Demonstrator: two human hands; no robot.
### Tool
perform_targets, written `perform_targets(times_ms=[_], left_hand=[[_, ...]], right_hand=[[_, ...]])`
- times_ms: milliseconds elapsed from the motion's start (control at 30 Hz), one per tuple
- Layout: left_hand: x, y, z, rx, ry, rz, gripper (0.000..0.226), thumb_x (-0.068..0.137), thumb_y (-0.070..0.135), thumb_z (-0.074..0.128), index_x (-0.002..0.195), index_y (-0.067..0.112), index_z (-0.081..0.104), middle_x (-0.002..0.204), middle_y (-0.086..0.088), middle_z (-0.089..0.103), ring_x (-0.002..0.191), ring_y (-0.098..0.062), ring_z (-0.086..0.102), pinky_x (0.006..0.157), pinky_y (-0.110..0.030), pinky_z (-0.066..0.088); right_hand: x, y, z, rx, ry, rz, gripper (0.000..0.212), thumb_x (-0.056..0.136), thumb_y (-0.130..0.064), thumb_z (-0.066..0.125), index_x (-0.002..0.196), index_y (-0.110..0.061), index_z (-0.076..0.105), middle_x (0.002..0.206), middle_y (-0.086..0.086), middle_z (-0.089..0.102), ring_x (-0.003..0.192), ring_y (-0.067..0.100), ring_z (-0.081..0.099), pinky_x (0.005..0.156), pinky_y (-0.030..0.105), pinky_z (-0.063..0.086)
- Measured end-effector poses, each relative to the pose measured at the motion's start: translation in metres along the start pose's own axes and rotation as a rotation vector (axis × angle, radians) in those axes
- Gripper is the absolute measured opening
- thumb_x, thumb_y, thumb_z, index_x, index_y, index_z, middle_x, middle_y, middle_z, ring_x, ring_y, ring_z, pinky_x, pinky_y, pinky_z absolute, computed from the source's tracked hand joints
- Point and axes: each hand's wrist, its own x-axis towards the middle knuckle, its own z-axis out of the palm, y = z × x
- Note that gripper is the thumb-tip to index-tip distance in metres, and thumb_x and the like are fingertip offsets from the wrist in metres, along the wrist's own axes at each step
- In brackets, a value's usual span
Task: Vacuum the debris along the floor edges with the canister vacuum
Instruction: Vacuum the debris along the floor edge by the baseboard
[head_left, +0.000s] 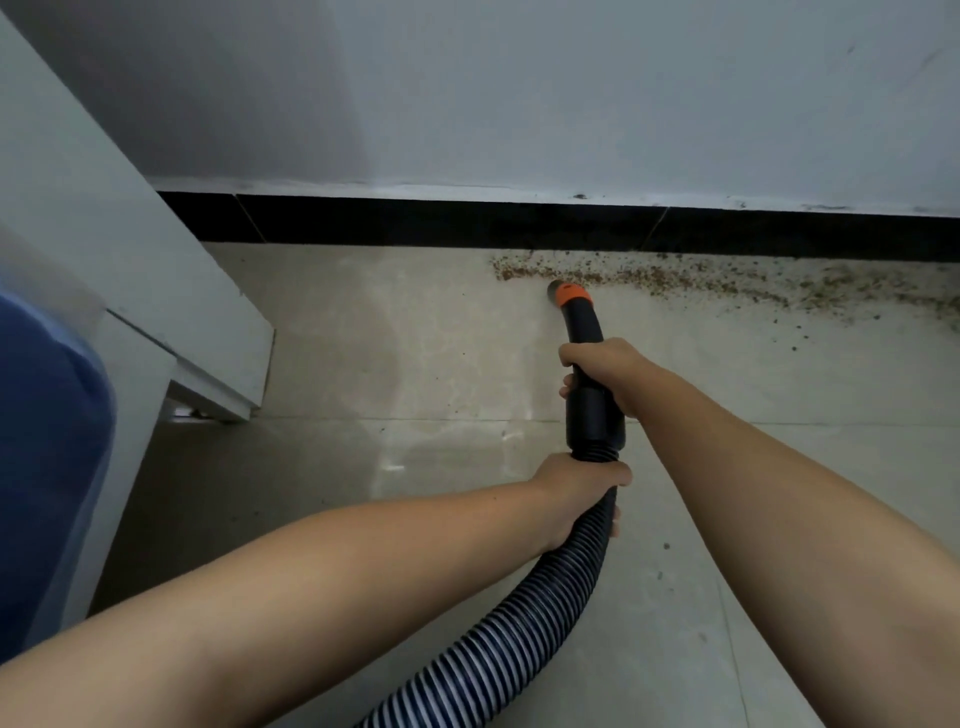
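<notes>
pale tile floor (415, 364) meeting black skirting (467, 223), brown debris (701, 283) along far right edge, right hand (605, 374) wrapped around nozzle (584, 332) at debris, left hand (576, 493) gripping ribbed hose (519, 613) nearer

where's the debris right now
In the head view the debris lies upper right, a brown band on the floor along the black baseboard, starting just beyond the orange nozzle tip and running to the right edge.
</notes>
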Motion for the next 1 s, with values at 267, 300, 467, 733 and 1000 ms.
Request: perform_targets(times_ms=[267,300,467,733,1000], left_hand=[[0.022,0.016,0.038,0.038,-0.079,-0.004,0.017,0.086,0.015,0.068,0.086,0.006,0.053,0.068,-0.011,0.056,0.049,-0.022,0.054,0.050,-0.029,0.048],[0.023,0.018,0.039,0.031,-0.078,0.001,0.017,0.086,0.015,0.067,0.087,0.006,0.054,0.067,-0.011,0.056,0.049,-0.022,0.053,0.050,-0.029,0.047],[0.023,0.018,0.028,0.005,-0.041,0.016,0.020,0.086,0.014,0.067,0.098,0.004,0.054,0.067,-0.011,0.056,0.048,-0.022,0.053,0.048,-0.028,0.047],[0.007,0.009,-0.008,-0.091,0.045,0.042,0.021,0.086,0.012,0.067,0.100,0.003,0.054,0.068,-0.012,0.054,0.048,-0.023,0.051,0.040,-0.025,0.046],[-0.008,0.005,-0.045,-0.156,0.131,0.060,0.019,0.087,0.011,0.067,0.097,0.002,0.054,0.067,-0.013,0.053,0.049,-0.023,0.051,0.038,-0.023,0.046]], right_hand=[[0.013,0.006,-0.056,0.054,0.135,0.047,0.034,0.085,-0.009,0.062,0.114,-0.003,0.046,0.071,0.011,0.061,0.051,0.019,0.063,0.045,0.028,0.050],[0.014,0.004,-0.057,0.055,0.134,0.047,0.034,0.085,-0.009,0.062,0.114,-0.003,0.046,0.072,0.011,0.061,0.051,0.019,0.063,0.044,0.027,0.050],[0.015,-0.002,-0.042,0.047,0.102,0.025,0.033,0.086,-0.009,0.061,0.114,-0.003,0.045,0.073,0.011,0.061,0.053,0.020,0.063,0.044,0.027,0.050],[0.008,-0.013,0.009,0.016,-0.019,-0.031,0.034,0.085,-0.007,0.060,0.115,-0.002,0.045,0.072,0.012,0.060,0.050,0.020,0.062,0.037,0.023,0.049],[0.001,-0.027,0.059,-0.006,-0.136,-0.077,0.028,0.083,-0.004,0.060,0.107,-0.001,0.045,0.068,0.012,0.059,0.043,0.018,0.061,0.039,0.023,0.049]])
